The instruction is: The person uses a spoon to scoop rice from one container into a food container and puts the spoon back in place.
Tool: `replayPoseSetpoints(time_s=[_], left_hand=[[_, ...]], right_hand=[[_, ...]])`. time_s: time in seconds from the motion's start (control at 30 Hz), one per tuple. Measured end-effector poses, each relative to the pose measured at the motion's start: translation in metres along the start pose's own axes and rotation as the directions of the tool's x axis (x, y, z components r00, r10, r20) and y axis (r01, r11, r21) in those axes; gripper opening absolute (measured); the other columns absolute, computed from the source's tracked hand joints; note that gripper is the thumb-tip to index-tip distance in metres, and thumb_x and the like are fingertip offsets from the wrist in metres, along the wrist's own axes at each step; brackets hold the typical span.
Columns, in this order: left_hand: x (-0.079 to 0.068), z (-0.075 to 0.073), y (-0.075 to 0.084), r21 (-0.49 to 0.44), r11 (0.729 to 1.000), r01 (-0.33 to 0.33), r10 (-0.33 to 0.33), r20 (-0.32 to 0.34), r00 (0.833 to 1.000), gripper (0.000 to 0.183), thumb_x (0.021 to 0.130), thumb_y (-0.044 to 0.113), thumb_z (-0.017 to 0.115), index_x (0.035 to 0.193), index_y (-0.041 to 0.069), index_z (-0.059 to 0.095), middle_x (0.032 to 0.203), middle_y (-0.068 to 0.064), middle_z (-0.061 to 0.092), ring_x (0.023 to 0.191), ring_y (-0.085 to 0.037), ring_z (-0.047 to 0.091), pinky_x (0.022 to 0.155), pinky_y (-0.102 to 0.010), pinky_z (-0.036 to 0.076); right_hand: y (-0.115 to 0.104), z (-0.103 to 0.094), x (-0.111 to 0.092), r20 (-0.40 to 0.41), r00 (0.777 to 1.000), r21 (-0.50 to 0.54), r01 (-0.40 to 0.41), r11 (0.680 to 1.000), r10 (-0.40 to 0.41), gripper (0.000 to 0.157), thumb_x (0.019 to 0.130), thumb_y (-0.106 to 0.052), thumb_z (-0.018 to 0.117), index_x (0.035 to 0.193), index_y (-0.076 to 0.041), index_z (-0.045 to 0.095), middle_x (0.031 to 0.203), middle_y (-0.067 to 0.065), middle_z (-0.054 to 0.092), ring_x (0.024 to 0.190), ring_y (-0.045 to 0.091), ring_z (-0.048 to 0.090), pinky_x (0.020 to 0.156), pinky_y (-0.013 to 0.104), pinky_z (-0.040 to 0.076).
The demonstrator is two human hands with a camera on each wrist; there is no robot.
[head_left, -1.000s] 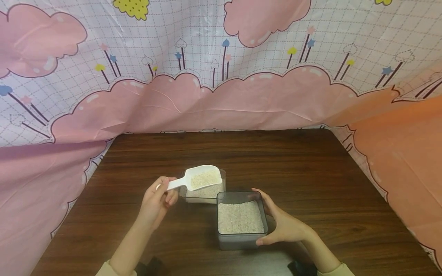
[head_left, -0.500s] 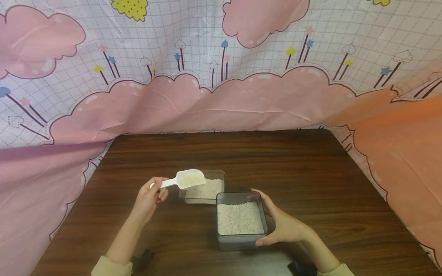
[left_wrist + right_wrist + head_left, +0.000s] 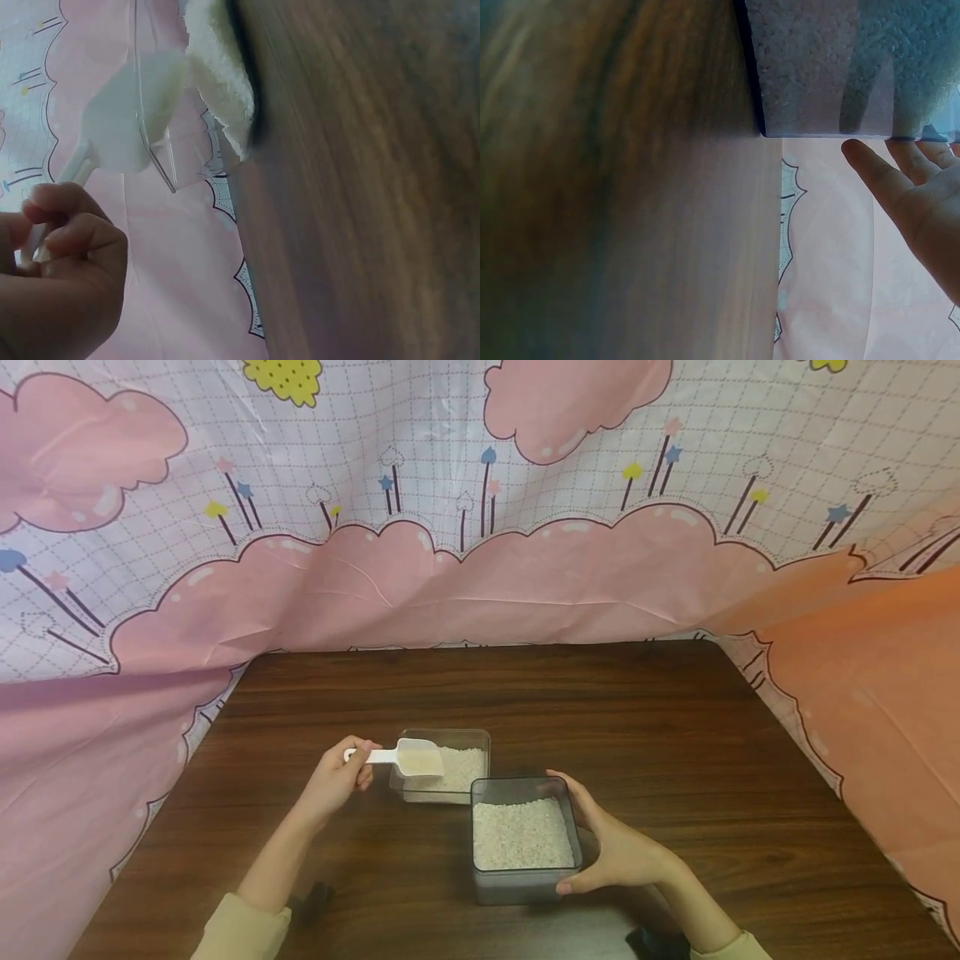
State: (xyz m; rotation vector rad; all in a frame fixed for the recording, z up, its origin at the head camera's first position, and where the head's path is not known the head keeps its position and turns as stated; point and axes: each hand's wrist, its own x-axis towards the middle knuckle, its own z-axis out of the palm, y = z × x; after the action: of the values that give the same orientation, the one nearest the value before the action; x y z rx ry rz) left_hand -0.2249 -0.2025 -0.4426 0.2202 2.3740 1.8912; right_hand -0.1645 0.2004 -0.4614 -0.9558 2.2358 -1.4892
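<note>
At the left, the left hand pinches the handle of a white plastic scoop with a flat-bottomed bowl, thumb on top and fingers curled beneath. The scoop's bowl is over the left part of a clear, rectangular plastic container; whether it touches the pale, loose rice inside, or how much grain it carries, I cannot tell. The scoop should be light and fairly stiff, its smooth handle a little slippery; the handle's rear half is the place to hold it, leaving the bowl free. The clear container looks thin-walled and perhaps brittle, best taken by two opposite sides.

Just right of it and nearer the person, a smoky-grey, square-rimmed plastic box stands upright on the dark brown, wood-grained worktop, much of it filled with rice. That load probably makes it the heaviest piece, and its slick walls call for a broad grip low down. The right hand, spread wide, holds its right side, thumb at the near face, fingers at the far corner.
</note>
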Motion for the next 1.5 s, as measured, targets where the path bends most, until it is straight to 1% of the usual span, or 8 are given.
replayPoseSetpoints(time_s=[0.23,0.43,0.63,0.83,0.9,0.97,1.2,1.5], left_hand=[[0.006,0.005,0.007,0.230,0.971,-0.070,0.073,-0.004,0.997,0.025,0.104,0.018,0.048,0.100,-0.005,0.055,0.061,-0.002,0.046,0.052,-0.011,0.042,0.050,-0.023,0.034],[0.005,0.007,0.024,0.483,0.868,-0.118,0.123,0.023,0.992,0.020,0.104,0.019,0.049,0.102,0.002,0.060,0.059,0.003,0.042,0.049,-0.008,0.033,0.044,-0.023,0.028],[-0.006,0.016,0.045,0.679,0.668,-0.304,0.250,0.180,0.951,0.014,0.103,0.016,0.050,0.102,0.004,0.057,0.057,0.007,0.036,0.048,-0.005,0.030,0.045,-0.025,0.030],[-0.020,0.026,0.062,0.809,0.381,-0.448,0.466,0.251,0.848,0.007,0.097,0.009,0.058,0.093,0.006,0.053,0.058,0.008,0.039,0.050,-0.005,0.033,0.045,-0.025,0.033],[-0.024,0.029,0.067,0.819,0.341,-0.461,0.539,0.231,0.810,0.007,0.095,0.007,0.061,0.092,0.005,0.054,0.058,0.006,0.043,0.049,-0.006,0.034,0.043,-0.025,0.034],[-0.030,0.032,0.073,0.811,0.360,-0.462,0.595,0.182,0.783,0.007,0.093,0.005,0.062,0.095,0.005,0.056,0.060,0.003,0.051,0.050,-0.007,0.037,0.044,-0.027,0.037],[-0.047,0.040,0.098,0.450,0.710,-0.542,0.585,0.051,0.809,0.008,0.098,0.001,0.055,0.095,0.007,0.060,0.075,-0.001,0.065,0.052,0.000,0.039,0.045,-0.023,0.039],[-0.052,0.060,0.106,0.315,0.659,-0.683,0.563,0.397,0.725,0.008,0.100,0.006,0.053,0.095,0.011,0.057,0.078,0.003,0.062,0.061,0.002,0.040,0.053,-0.020,0.041]], right_hand=[[0.000,0.000,0.000,-0.004,1.000,-0.006,-0.002,1.000,0.002,0.122,0.071,-0.022,0.089,0.156,-0.016,0.002,0.156,0.019,0.013,0.143,0.051,0.006,0.101,0.074,0.023],[0.001,0.001,0.000,-0.006,1.000,-0.006,0.020,1.000,-0.020,0.121,0.070,-0.021,0.089,0.156,-0.024,0.004,0.154,0.015,0.019,0.143,0.049,0.008,0.100,0.075,0.024],[0.002,0.000,0.000,-0.007,1.000,-0.003,0.027,1.000,-0.027,0.121,0.070,-0.020,0.089,0.156,-0.025,0.004,0.154,0.014,0.019,0.143,0.048,0.009,0.100,0.075,0.024],[0.001,0.000,0.000,-0.005,1.000,0.005,0.028,1.000,-0.028,0.121,0.070,-0.019,0.089,0.156,-0.025,0.004,0.154,0.015,0.020,0.143,0.048,0.009,0.100,0.076,0.023],[0.001,0.000,0.000,-0.002,0.999,0.006,0.034,0.999,-0.034,0.121,0.071,-0.019,0.089,0.156,-0.025,0.003,0.154,0.015,0.020,0.143,0.049,0.008,0.099,0.077,0.022],[0.001,0.000,0.000,-0.002,0.999,0.004,0.038,0.999,-0.038,0.121,0.071,-0.019,0.089,0.156,-0.024,0.003,0.153,0.015,0.020,0.143,0.048,0.008,0.098,0.077,0.022],[0.002,-0.001,0.001,-0.011,0.999,-0.017,0.045,0.999,-0.046,0.121,0.070,-0.020,0.089,0.156,-0.024,0.003,0.153,0.013,0.023,0.143,0.046,0.012,0.100,0.074,0.025],[0.003,0.000,0.003,-0.011,0.998,-0.026,0.067,0.997,-0.067,0.122,0.070,-0.020,0.089,0.156,-0.022,0.003,0.151,0.012,0.024,0.141,0.046,0.017,0.100,0.073,0.027]])
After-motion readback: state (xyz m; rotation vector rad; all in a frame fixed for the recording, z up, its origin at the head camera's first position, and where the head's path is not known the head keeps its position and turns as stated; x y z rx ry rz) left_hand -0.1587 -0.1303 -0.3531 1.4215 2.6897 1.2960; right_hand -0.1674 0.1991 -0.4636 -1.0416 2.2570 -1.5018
